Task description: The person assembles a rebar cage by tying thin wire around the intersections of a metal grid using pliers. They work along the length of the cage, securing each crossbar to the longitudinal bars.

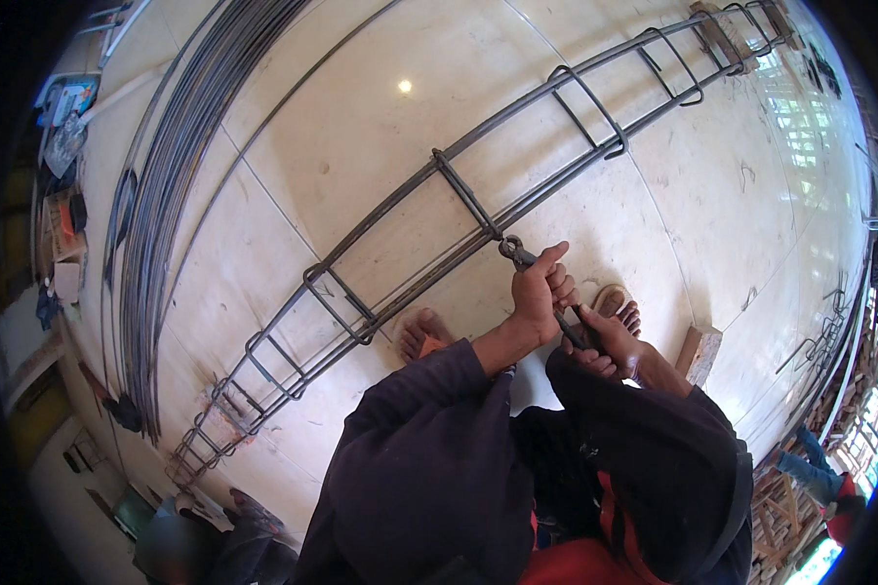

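Observation:
A pair of dark metal pincers (520,255) is held between my two hands. My left hand (538,296) wraps around it close to the head, thumb pointing up along the tool. My right hand (605,345) grips the handle end lower down. The pincers' jaws are at the near corner of a stirrup on a long rebar cage (468,193); whether they bite on tie wire there is too small to tell. The cage runs from lower left to upper right, with square stirrups spaced along its long bars.
Wooden blocks (720,41) support the cage's far right end. A bundle of long steel rods (180,166) lies at left. My bare feet stand on the tiled floor (361,127), a wood block (698,353) to the right. Bent stirrups (821,327) lie far right. Another person (818,473) is at lower right.

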Demonstrator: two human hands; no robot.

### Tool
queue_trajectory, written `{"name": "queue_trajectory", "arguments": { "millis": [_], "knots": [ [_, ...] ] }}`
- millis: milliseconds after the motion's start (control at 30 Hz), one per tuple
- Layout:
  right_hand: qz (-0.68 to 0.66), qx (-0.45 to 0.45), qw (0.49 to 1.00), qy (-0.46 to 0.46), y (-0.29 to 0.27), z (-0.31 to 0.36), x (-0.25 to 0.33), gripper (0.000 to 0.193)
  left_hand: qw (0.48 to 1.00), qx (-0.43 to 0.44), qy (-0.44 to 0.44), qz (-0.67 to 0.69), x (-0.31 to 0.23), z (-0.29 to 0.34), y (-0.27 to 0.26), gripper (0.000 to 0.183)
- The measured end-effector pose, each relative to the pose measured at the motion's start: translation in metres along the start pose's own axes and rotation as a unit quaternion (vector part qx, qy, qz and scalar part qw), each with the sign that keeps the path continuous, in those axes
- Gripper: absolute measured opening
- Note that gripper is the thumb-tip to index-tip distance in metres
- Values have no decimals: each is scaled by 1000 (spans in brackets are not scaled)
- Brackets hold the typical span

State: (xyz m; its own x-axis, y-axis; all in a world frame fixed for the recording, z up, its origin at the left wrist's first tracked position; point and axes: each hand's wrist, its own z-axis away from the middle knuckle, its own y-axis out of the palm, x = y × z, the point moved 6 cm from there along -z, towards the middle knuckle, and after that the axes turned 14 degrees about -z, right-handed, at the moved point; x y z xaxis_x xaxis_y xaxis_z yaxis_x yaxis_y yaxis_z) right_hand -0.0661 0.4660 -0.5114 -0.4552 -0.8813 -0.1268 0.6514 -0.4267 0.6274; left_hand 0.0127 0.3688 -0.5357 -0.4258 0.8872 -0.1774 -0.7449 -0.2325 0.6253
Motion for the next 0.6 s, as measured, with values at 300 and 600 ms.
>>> {"name": "queue_trajectory", "arguments": {
  "millis": [300,600],
  "knots": [
    [639,-328,571,-396,25,41,25,50,996,-83,37,25,2,-12,5,46],
    [595,-269,619,-437,39,52,34,32,996,-86,28,10,4,-6,8,37]
  ]
}}
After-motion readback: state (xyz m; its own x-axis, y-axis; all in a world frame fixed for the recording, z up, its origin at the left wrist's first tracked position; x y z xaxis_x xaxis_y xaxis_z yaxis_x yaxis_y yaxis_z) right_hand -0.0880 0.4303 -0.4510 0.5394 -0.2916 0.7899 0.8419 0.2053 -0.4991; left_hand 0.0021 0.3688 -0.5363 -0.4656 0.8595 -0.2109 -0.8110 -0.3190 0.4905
